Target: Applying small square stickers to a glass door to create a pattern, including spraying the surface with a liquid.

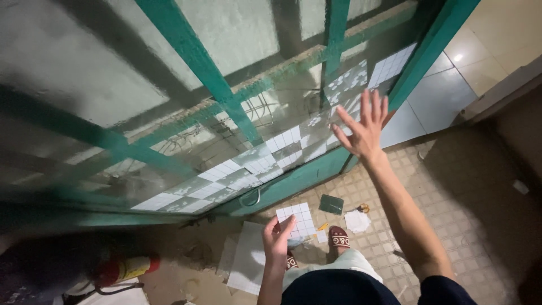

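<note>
Head view. Left hand (276,240) pinches one white square-grid adhesive tile sheet (296,219) by its lower left edge, held low above the tiled floor (451,192). Right hand (364,127) spread flat, fingers splayed, pressing on the frosted glass pane of the green-framed door (265,169).

Progress, judged: a band of like sheets (248,169) already covers the pane's lower strip, from lower left up to the right hand; glass above is bare.

Count: one sheet in hand; one larger white sheet (248,262) on floor; one dark green square piece (331,204); one red cylinder (127,269), lower left. Applied sheets overlap reflections; number cannot be told.
</note>
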